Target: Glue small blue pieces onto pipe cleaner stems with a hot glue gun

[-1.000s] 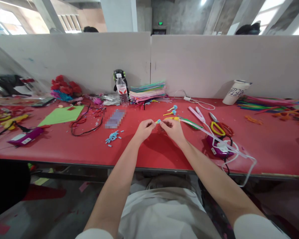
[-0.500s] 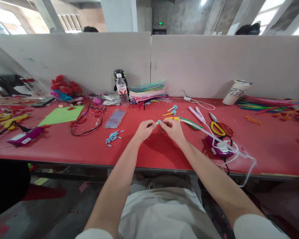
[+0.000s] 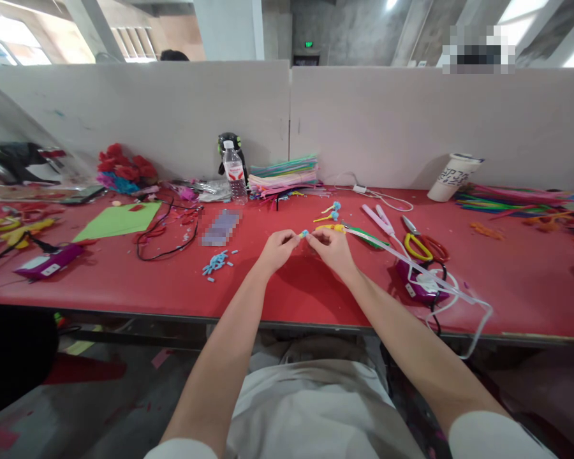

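My left hand [image 3: 280, 247] pinches a short yellow pipe cleaner stem between thumb and fingers. At its end is a small light blue tuft [image 3: 305, 234], which the fingertips of my right hand [image 3: 332, 248] grip from the other side. Both hands hover over the red tabletop, close together. Just beyond them lie two yellow stems with blue tufts [image 3: 335, 215]. By my right hand are yellow pipe cleaners [image 3: 332, 227] and green ones [image 3: 370, 239]. Left of my hands is a heap of short light blue pieces [image 3: 216, 262].
A pink flat iron [image 3: 380, 221], yellow-handled scissors [image 3: 417, 247] and a purple power strip [image 3: 421, 287] with white cords lie on the right. Behind stand a water bottle [image 3: 234, 172], a pipe cleaner bundle [image 3: 284, 175] and a tilted cup [image 3: 452, 178]. A low partition [image 3: 172, 115] closes the back.
Almost nothing differs. Both hands keep their pinch on the small piece at the same spot, with only a slight shift of the fingertips.
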{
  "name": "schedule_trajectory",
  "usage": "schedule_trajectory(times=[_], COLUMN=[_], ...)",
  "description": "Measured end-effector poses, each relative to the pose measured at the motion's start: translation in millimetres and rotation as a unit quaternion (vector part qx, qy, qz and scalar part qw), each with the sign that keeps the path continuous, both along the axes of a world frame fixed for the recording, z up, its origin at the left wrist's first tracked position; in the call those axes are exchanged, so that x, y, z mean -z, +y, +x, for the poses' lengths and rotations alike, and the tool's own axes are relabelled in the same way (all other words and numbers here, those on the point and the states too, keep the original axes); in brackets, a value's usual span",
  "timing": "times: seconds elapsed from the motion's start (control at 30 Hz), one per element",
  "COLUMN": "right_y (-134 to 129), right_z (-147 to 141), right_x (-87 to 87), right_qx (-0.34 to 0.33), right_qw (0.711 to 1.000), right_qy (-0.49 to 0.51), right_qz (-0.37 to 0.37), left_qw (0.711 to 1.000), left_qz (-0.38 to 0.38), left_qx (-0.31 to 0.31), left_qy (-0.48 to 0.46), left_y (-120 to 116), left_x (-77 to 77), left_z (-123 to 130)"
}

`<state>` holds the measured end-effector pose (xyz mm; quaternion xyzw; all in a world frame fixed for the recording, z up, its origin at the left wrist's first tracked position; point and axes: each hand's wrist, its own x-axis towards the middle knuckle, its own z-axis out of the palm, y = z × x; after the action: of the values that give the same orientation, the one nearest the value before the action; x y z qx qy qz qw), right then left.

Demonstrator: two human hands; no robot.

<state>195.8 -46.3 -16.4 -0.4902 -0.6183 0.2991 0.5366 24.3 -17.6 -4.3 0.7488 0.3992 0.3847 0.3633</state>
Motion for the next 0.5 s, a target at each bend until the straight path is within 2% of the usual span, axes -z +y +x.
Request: schedule_trajectory(times=[0.5], right_y=[0.6], right_z=[-0.5], right_x=[3.6], right_qx=[-0.004], right_qw=[1.000], right_qy=[-0.008], right_qz=[-0.009], left_qw=[1.000], left_qz=[0.014], left_qx=[0.009], left_qy=[0.006], left_y=[-0.9], left_x=[-0.4], left_z=[0.3])
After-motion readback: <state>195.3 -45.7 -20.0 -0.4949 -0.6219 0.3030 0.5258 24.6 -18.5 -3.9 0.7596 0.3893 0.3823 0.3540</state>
